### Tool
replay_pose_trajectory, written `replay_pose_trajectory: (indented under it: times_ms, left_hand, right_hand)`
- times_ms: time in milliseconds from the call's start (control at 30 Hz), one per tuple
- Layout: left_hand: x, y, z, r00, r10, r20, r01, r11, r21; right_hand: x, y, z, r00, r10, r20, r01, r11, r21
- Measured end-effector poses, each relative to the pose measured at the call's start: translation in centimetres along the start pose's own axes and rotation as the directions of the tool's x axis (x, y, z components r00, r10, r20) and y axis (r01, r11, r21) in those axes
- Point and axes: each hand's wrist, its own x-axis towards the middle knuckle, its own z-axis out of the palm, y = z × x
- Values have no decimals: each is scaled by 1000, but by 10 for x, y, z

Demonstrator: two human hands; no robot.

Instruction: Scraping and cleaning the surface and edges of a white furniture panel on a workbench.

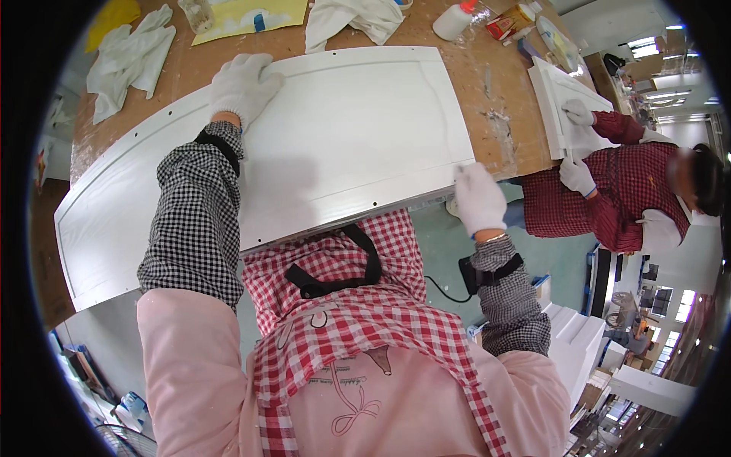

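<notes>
A large white panel (358, 129) with a raised border and small dark holes along its edges lies across the table in front of me. My left hand (242, 87), in a white knitted glove, rests on the panel near its far edge, fingers stretched and thumb apart, holding nothing. At the panel's near right corner is my right hand (481, 199), also white-gloved. Its fingers are curled together against the corner edge. Whatever they may pinch is hidden by the glove and slight blur.
The brown-covered table (487, 99) carries white cloths (354, 21), a yellow sheet (247, 19), a white bottle with a red tip (454, 20) and a red-and-yellow bottle (512, 21). At the right, a co-worker in a checked apron (560, 190) handles another white panel (567, 95).
</notes>
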Motion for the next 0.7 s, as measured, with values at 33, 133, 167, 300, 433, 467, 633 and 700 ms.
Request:
replay_pose_trajectory:
  times_ms: [33,133,167,300,433,467,633,700]
  left_hand:
    - [0,0,0,1000,-2,1,2,1000,1]
    - [1,0,-1,1000,14,-10,-14,1000,22]
    - [0,0,-1,1000,12,-11,-11,999,30]
    - [2,-1,1,1000,17,-14,-17,999,29]
    - [0,-3,0,1000,16,-12,-16,1000,11]
    - [1,-1,-1,1000,20,-10,-20,1000,8]
    - [1,-2,-2,1000,10,-3,-10,1000,18]
    - [2,-3,0,1000,29,-8,-29,999,16]
  right_hand:
    - [4,2,-2,996,86,24,-86,996,1]
    - [1,-19,4,998,-63,-1,63,998,-9]
    - [-2,-40,6,994,-24,107,27,999,-27]
    - [-10,-108,9,967,-233,102,222,969,107]
    - [5,-73,10,988,-99,117,80,984,156]
    - [11,-53,8,997,-47,69,39,993,108]
    - [6,-59,2,997,-39,65,33,996,84]
    - [-4,-105,17,970,-226,96,212,968,133]
